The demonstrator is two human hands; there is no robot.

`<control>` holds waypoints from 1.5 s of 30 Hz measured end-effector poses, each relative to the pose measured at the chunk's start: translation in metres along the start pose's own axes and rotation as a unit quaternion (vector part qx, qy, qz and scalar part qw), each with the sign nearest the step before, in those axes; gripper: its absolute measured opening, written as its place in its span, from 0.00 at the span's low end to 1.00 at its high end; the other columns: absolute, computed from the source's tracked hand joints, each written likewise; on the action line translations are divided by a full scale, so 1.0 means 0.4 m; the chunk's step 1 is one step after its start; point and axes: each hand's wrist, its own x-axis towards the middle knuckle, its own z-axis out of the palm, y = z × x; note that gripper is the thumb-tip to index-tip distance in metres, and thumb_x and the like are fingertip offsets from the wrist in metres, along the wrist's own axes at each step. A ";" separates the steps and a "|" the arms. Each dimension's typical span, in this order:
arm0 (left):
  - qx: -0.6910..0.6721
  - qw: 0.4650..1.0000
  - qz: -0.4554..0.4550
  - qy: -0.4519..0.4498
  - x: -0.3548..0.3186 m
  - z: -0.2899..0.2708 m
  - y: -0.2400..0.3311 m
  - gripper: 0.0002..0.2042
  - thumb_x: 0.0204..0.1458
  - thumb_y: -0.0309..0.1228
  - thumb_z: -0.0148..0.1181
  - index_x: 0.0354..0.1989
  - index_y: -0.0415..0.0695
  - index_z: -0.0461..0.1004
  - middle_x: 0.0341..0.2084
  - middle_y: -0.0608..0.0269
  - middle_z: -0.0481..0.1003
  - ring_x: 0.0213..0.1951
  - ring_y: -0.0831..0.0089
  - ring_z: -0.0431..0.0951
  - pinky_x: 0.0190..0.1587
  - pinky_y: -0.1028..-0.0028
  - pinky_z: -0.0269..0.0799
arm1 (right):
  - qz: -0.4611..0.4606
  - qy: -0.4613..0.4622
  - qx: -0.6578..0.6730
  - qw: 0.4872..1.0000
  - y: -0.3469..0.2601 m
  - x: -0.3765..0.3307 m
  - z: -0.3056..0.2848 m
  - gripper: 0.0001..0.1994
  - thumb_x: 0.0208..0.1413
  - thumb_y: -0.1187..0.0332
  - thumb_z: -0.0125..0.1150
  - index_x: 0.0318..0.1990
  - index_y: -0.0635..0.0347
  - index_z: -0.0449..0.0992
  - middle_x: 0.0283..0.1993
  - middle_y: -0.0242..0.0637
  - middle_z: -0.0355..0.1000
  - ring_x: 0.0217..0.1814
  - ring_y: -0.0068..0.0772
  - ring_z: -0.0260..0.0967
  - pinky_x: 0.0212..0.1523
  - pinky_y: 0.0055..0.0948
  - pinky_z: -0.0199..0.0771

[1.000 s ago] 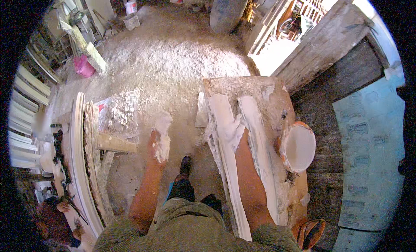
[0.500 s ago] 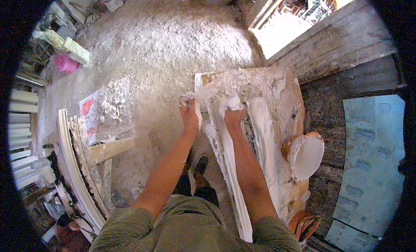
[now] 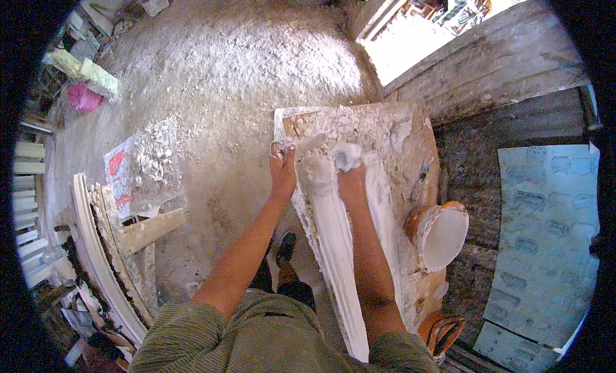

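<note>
A long white plaster-coated moulding [image 3: 326,225] lies lengthwise along the worktable [image 3: 416,174], running toward my body. My left hand [image 3: 283,174] is at the left of its far end, fingers curled and smeared white; a pale flat shape beside them is blurred, and what they hold I cannot make out. My right hand [image 3: 351,175] reaches over the strip's far right side, closed on a wet white lump [image 3: 346,156], perhaps soaked in plaster. Right of that forearm lies a second white strip [image 3: 384,203].
An orange-rimmed bucket [image 3: 439,235] with white inside stands at the table's right edge, a smaller orange container [image 3: 441,333] nearer me. Long white mouldings [image 3: 106,257] and a wooden beam [image 3: 154,230] are at left. Blue sheeting [image 3: 545,238] covers part of the right wall.
My right hand has shifted slightly right, off the strip's top, with the white lump. My left hand stays by the strip's far end. The whole view has shifted slightly.
</note>
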 end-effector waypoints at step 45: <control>0.034 0.998 -0.041 -0.036 -0.099 0.049 -0.035 0.19 0.56 0.32 0.52 0.51 0.33 0.62 0.38 0.50 0.72 0.40 0.62 0.71 0.45 0.65 0.65 | 0.095 -0.046 0.172 0.980 0.143 0.009 0.053 0.14 0.55 0.69 0.54 0.48 0.56 0.76 0.45 0.32 0.75 0.44 0.22 0.71 0.41 0.21 0.70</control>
